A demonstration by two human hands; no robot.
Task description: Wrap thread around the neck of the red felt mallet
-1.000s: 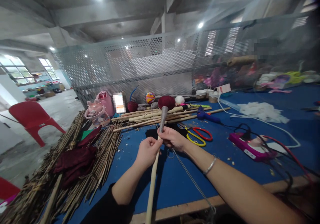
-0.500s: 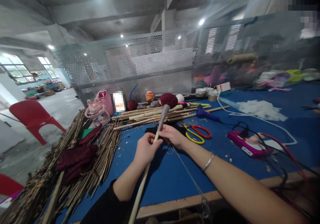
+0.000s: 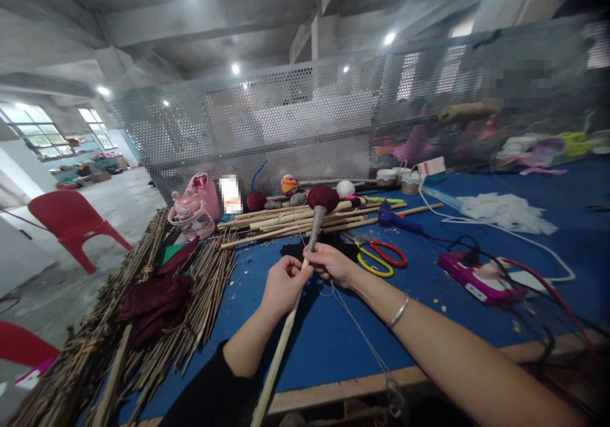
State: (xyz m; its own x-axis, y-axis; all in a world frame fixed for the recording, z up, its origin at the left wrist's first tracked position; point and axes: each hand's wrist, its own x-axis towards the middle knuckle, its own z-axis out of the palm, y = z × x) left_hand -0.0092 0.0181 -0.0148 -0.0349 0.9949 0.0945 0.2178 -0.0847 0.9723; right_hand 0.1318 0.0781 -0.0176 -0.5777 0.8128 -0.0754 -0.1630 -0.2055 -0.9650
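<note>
A pale wooden stick (image 3: 277,357) slants up from the table's front edge. At its far end is a rounded dark red cloth head (image 3: 323,197), with grey thread wrapping (image 3: 316,229) tapering below it. My left hand (image 3: 287,282) is closed around the stick just under the wrapping. Beside it, my right hand (image 3: 333,264) pinches the lower end of the wrapped part; its fingertips hide whether thread is between them. Loose grey thread (image 3: 361,332) hangs from beneath my right hand to a tangle over the table's front edge.
Yellow-and-red-handled scissors (image 3: 381,258), a blue glue gun (image 3: 400,218) and a purple power strip (image 3: 481,277) lie to the right. Bundled thin twigs (image 3: 210,300) with dark red cloth (image 3: 155,306) cover the left side. Pale sticks (image 3: 267,227) lie behind my hands.
The whole view has shifted slightly, so everything sits a little further right. My hands keep nearly the same hold on the stick, with only small finger movement at the wrapping's lower end.
</note>
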